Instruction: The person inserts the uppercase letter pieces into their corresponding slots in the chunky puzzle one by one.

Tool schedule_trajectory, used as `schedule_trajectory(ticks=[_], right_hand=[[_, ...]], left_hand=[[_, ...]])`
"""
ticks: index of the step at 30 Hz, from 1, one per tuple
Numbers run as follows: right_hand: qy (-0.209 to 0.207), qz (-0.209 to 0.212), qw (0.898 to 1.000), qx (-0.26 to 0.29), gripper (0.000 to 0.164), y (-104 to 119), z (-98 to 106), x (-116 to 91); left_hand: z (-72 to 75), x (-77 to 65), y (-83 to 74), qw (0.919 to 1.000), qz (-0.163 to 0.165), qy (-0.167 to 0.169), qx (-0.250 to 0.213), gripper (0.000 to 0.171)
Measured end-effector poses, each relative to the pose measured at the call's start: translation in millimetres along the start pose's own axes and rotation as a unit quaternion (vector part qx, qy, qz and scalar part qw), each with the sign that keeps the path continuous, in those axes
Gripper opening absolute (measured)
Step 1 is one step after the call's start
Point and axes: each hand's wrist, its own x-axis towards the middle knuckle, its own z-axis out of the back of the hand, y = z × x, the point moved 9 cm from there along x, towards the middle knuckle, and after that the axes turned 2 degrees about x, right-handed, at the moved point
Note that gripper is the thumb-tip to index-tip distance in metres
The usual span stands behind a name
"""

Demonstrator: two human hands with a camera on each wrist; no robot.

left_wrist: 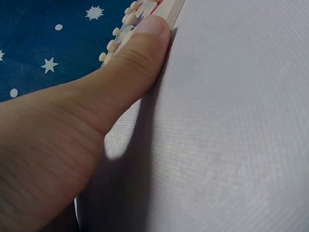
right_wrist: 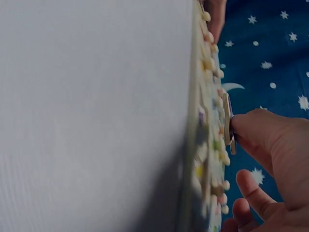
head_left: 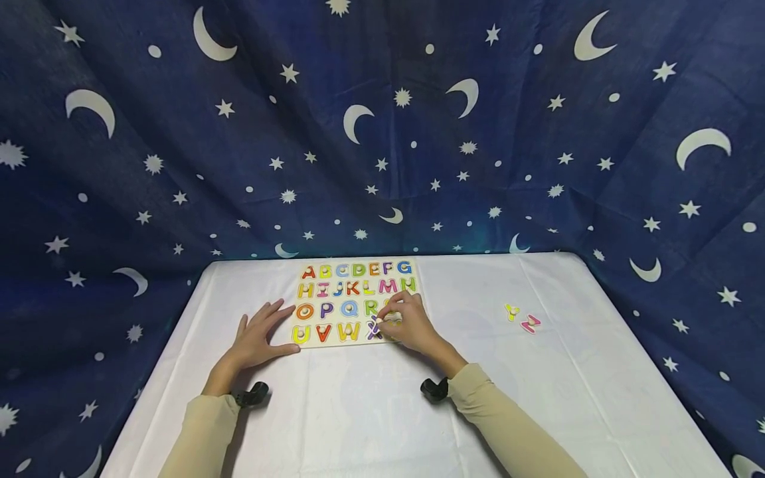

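A wooden alphabet puzzle board (head_left: 340, 344) lies on the table, its rows filled with coloured, knobbed letters. My right hand (head_left: 418, 326) pinches the purple letter X (head_left: 373, 329) over the bottom row, right of the yellow W (head_left: 348, 331). From the right wrist, the X piece (right_wrist: 227, 118) appears edge-on, standing off the board face between thumb and fingers. My left hand (head_left: 257, 340) is spread at the board's left side. In the left wrist view its thumb (left_wrist: 140, 53) touches the board's near edge. The right hand covers the board's lower right corner.
To the right, on the white-covered table (head_left: 597, 398), lie a yellow letter Y (head_left: 511, 312) and a pink letter Z (head_left: 530, 324). A dark blue curtain (head_left: 412, 186) with moons and stars hangs behind the table and along both sides.
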Motion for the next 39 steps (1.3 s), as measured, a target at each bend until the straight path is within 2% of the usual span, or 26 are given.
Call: schedule_trajectory(ticks=[4, 9, 17, 25, 39], right_hand=[[-0.006, 0.012, 0.999, -0.036, 0.009, 4, -10, -1], [-0.007, 0.007, 0.999, -0.05, 0.007, 5, -15, -2], [-0.011, -0.003, 0.998, -0.061, 0.006, 9, -15, -2], [-0.02, -0.011, 0.994, -0.102, 0.008, 11, -15, -3], [-0.019, -0.012, 0.994, -0.108, 0.008, 9, -17, -4]], left_hand=[[-0.7, 1.0, 0.4, 1.0, 0.0, 0.002, 0.002, 0.098], [-0.5, 1.5, 0.3, 1.0, 0.0, 0.001, 0.002, 0.098], [-0.7, 1.8, 0.8, 1.0, 0.003, 0.001, 0.006, 0.098], [-1.6, 2.6, 2.4, 0.9999, 0.005, 0.0, 0.009, 0.098], [-3.5, 3.7, 4.8, 0.9999, 0.004, 0.002, 0.012, 0.098]])
